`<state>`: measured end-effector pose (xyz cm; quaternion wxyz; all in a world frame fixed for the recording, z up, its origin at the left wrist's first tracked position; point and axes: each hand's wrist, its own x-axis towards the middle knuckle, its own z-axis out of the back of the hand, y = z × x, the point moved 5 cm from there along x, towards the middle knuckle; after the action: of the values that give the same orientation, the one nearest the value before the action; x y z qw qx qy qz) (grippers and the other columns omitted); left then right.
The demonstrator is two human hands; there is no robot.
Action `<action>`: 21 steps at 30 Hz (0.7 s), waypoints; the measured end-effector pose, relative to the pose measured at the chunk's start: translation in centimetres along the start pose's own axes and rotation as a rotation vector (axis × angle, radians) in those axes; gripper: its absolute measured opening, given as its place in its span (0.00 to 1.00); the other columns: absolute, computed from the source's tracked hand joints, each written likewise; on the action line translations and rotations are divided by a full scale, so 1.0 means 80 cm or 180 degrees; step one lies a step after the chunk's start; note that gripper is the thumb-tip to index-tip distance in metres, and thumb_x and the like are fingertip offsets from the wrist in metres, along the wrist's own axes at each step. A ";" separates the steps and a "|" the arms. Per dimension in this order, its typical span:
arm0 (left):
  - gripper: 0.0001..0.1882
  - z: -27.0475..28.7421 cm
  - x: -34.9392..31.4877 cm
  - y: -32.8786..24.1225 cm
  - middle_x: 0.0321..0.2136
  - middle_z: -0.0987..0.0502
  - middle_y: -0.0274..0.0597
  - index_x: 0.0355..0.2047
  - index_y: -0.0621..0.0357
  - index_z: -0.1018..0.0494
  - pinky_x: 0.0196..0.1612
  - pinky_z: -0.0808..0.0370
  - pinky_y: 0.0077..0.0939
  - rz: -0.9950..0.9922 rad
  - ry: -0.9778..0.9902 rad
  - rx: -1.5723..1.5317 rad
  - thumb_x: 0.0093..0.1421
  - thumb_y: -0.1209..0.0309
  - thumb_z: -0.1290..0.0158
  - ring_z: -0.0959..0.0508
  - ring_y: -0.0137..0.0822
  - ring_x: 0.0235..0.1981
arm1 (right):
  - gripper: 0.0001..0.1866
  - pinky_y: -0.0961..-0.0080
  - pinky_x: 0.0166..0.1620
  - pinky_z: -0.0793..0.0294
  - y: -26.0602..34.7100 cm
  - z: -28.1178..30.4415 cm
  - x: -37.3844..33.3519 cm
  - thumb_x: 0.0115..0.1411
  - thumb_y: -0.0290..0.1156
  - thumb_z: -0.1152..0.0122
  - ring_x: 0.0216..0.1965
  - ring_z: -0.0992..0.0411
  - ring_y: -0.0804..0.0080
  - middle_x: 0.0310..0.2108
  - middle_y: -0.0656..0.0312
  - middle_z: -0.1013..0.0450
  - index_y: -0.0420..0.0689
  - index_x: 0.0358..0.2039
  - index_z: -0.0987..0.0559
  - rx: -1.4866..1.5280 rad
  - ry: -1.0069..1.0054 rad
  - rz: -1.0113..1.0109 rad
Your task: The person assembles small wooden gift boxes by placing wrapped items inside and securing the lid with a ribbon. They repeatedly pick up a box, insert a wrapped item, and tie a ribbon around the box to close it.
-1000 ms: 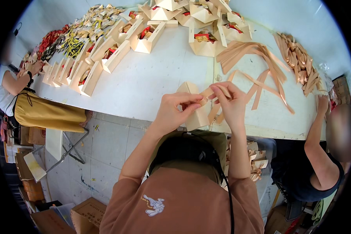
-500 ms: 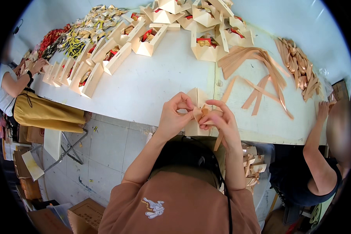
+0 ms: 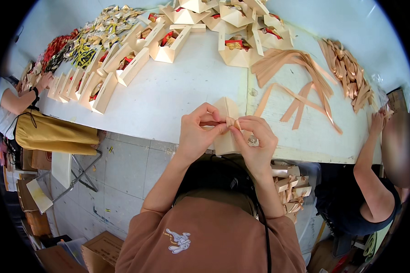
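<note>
A small cream cardboard box [image 3: 227, 107] stands closed at the table's near edge, in front of my body. Across its top my left hand [image 3: 197, 134] and my right hand [image 3: 259, 141] meet, almost touching. Each one pinches a part of a peach satin ribbon [image 3: 233, 123] between thumb and forefinger, and a small loop shows between the fingertips. How the ribbon crosses underneath is hidden by my fingers. Right of the box, loose peach ribbons [image 3: 300, 102] lie spread on the table.
On the white table [image 3: 182, 86] stand several open cream boxes [image 3: 168, 45] holding wrapped packets. Packet heaps [image 3: 109, 29] lie far left, a ribbon bundle [image 3: 346, 75] far right. Co-workers sit at both sides. Ribboned boxes [image 3: 291, 189] fill a bag below the right edge; a folding chair [image 3: 61, 170] stands left.
My right hand has turned and drawn its fingertips closer to my left hand, tightening into a pinch. The ribbon tail that hung below my right hand no longer shows. The view has shifted slightly.
</note>
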<state>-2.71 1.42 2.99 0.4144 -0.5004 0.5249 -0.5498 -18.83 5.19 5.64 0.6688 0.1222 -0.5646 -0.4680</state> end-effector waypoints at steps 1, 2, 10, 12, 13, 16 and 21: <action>0.13 0.000 0.000 0.001 0.33 0.17 0.45 0.30 0.60 0.33 0.38 0.18 0.23 0.0010 -0.0011 -0.0057 0.56 0.81 0.37 0.17 0.30 0.34 | 0.09 0.71 0.40 0.23 -0.001 -0.002 -0.001 0.49 0.19 0.27 0.40 0.22 0.64 0.33 0.59 0.20 0.40 0.30 0.18 0.0100 0.0030 -0.0012; 0.14 -0.001 0.000 0.001 0.33 0.17 0.45 0.30 0.60 0.33 0.38 0.18 0.23 0.0020 -0.0022 -0.0114 0.56 0.81 0.36 0.17 0.30 0.34 | 0.08 0.72 0.40 0.23 -0.002 -0.003 -0.002 0.49 0.19 0.27 0.41 0.22 0.64 0.33 0.59 0.19 0.40 0.30 0.18 0.0199 0.0059 -0.0024; 0.16 0.001 0.010 0.024 0.31 0.17 0.41 0.30 0.55 0.35 0.40 0.21 0.22 0.0603 0.0594 -0.0657 0.54 0.81 0.35 0.19 0.26 0.35 | 0.03 0.78 0.44 0.29 -0.040 0.002 -0.017 0.57 0.23 0.32 0.40 0.25 0.73 0.33 0.63 0.20 0.41 0.32 0.18 0.1240 0.0289 -0.0987; 0.17 0.004 0.011 0.038 0.29 0.18 0.39 0.29 0.53 0.35 0.39 0.22 0.22 0.0711 0.0741 -0.0977 0.54 0.80 0.35 0.20 0.25 0.33 | 0.03 0.78 0.45 0.30 -0.056 0.004 -0.030 0.59 0.24 0.33 0.39 0.26 0.77 0.33 0.65 0.21 0.41 0.34 0.19 0.1564 0.0262 -0.1458; 0.17 0.006 0.011 0.044 0.29 0.19 0.38 0.28 0.53 0.35 0.39 0.23 0.22 0.0768 0.0778 -0.1162 0.54 0.79 0.35 0.20 0.25 0.32 | 0.03 0.78 0.44 0.30 -0.064 0.014 -0.034 0.60 0.25 0.34 0.38 0.26 0.78 0.32 0.65 0.22 0.41 0.34 0.19 0.1809 -0.0008 -0.1620; 0.17 -0.013 -0.007 0.063 0.27 0.20 0.35 0.28 0.52 0.35 0.37 0.26 0.20 0.1025 0.1063 -0.1588 0.54 0.80 0.35 0.22 0.23 0.31 | 0.04 0.81 0.43 0.31 -0.077 0.060 -0.060 0.62 0.24 0.36 0.36 0.28 0.80 0.32 0.64 0.24 0.40 0.34 0.23 0.2041 -0.0659 -0.1981; 0.13 -0.112 -0.062 0.048 0.44 0.24 0.36 0.42 0.59 0.29 0.53 0.27 0.26 0.0758 0.2114 -0.1461 0.59 0.77 0.38 0.24 0.28 0.47 | 0.03 0.76 0.42 0.29 -0.030 0.189 -0.133 0.60 0.19 0.42 0.34 0.30 0.73 0.32 0.58 0.27 0.39 0.34 0.26 0.1084 -0.0899 -0.1433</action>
<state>-11.04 7.34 -0.90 0.1612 -0.3111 0.7930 -0.4983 -32.35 17.60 2.19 0.4333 0.2882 -0.6809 -0.5153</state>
